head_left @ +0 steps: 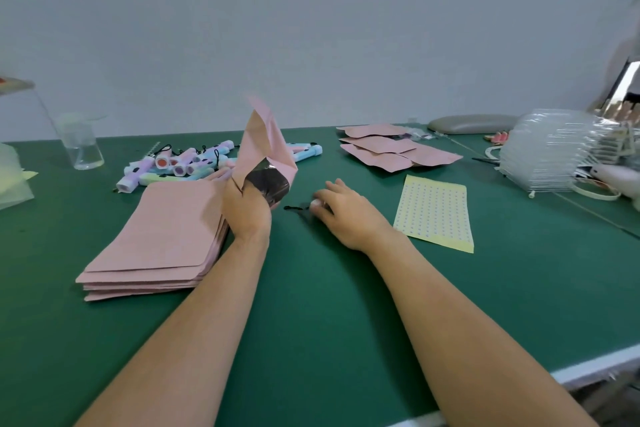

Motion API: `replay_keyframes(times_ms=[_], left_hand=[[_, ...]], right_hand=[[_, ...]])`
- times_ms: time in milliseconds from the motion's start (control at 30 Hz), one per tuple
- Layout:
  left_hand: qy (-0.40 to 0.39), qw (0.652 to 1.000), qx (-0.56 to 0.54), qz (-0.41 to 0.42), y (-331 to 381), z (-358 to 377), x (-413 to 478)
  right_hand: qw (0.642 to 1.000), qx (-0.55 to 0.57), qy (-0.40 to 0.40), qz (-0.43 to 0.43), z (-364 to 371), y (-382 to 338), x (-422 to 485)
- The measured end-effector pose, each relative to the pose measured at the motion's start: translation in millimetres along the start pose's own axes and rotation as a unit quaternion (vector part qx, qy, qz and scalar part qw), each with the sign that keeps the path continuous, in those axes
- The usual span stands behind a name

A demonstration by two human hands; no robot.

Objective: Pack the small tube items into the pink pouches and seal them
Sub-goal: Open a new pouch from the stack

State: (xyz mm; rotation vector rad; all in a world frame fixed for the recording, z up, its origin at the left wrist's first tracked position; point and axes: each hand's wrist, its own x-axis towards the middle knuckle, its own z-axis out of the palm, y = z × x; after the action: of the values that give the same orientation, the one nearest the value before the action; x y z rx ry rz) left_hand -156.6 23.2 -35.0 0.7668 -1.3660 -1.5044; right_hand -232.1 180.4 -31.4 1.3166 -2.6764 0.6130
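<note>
Left hand (246,208) grips open pouch (265,152); right hand (341,210) closes over tube (316,203) beside it.

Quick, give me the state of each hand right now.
Left hand: closed, holding an upright pink paper pouch open at its dark-lined mouth.
Right hand: on the green table, fingers closed around a small white tube with a black cord.

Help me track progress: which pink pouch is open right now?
The pouch held upright in the left hand, its dark-lined mouth spread; the stack and far pile lie flat.
</note>
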Motion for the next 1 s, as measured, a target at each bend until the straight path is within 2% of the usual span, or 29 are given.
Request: replay_keyframes(times_ms=[100,167,267,333,400,500,567,667,767,900,1000], left_hand=[[-0.012,1.0,-0.005,-0.014,3,0,-2],[-0.017,1.0,0.008,-0.006,2,1,-1],[-0.032,0.999,0.013,0.007,-2,1,1],[-0.036,0.999,0.002,-0.002,-4,2,2],[-0.035,0.999,0.015,0.0,-4,2,3],[-0.035,0.998,0.055,0.018,-4,2,3],[-0.035,0.997,0.067,0.022,-5,2,4],[-0.045,0.997,0.055,0.018,-6,3,4],[-0.052,0.997,0.048,0.026,-6,3,3],[-0.052,0.998,0.02,0.017,-7,3,3],[-0.045,0.999,0.012,0.01,-8,3,3]], right_hand=[[0.989,-0.034,0.141,0.021,-8,-2,0],[0.972,-0.004,0.231,0.037,-14,-1,1],[0.946,0.108,0.304,0.011,-24,1,0],[0.937,0.126,0.327,-0.003,-28,1,-1],[0.938,0.145,0.314,-0.005,-30,1,-1],[0.931,0.248,0.267,-0.016,-27,-3,1],[0.924,0.277,0.263,-0.031,-24,-6,0],[0.933,0.263,0.243,-0.048,-16,-6,-2],[0.935,0.289,0.204,-0.024,-15,-6,-1],[0.963,0.225,0.145,-0.04,-22,-3,-4],[0.96,0.258,0.1,-0.033,-28,-1,-7]])
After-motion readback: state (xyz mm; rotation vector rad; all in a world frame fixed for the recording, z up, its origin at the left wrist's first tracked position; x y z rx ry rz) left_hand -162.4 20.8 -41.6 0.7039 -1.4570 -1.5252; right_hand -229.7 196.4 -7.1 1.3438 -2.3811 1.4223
